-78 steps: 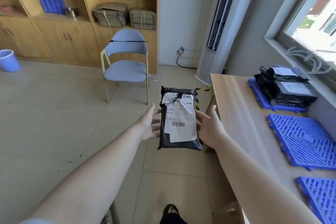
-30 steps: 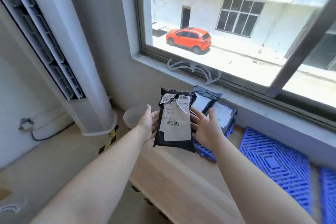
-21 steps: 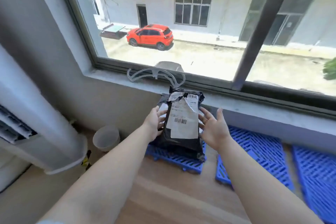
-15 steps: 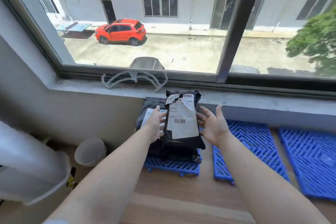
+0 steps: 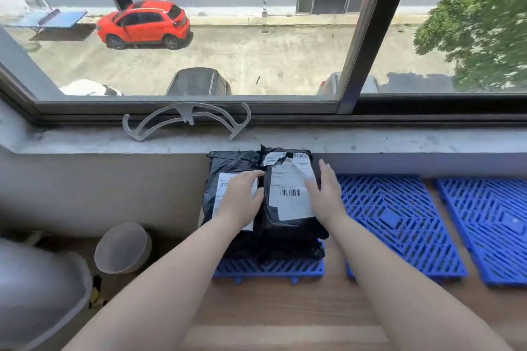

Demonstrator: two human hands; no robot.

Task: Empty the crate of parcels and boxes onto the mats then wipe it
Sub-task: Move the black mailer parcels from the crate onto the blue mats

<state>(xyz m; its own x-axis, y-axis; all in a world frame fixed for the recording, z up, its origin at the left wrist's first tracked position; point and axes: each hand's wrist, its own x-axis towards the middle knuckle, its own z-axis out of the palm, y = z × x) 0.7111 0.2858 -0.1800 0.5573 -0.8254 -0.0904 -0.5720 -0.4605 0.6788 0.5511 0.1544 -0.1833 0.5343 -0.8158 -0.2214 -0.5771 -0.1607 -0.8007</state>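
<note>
Black parcel (image 5: 288,196) settling on stack, leftmost mat (image 5: 268,268); your left hand (image 5: 241,202) and right hand (image 5: 325,194) flanking it, fingers straight, gripping nothing. Slippery stack risking sliding off.

A black parcel (image 5: 288,202) with a torn white label lay atop other black parcels (image 5: 228,168) on the leftmost blue mat (image 5: 268,269). The left hand (image 5: 242,202) and right hand (image 5: 325,194) flanked it, fingers straight against its sides. Two more blue mats (image 5: 399,222) lay to the right on the wooden table (image 5: 285,313).
</note>
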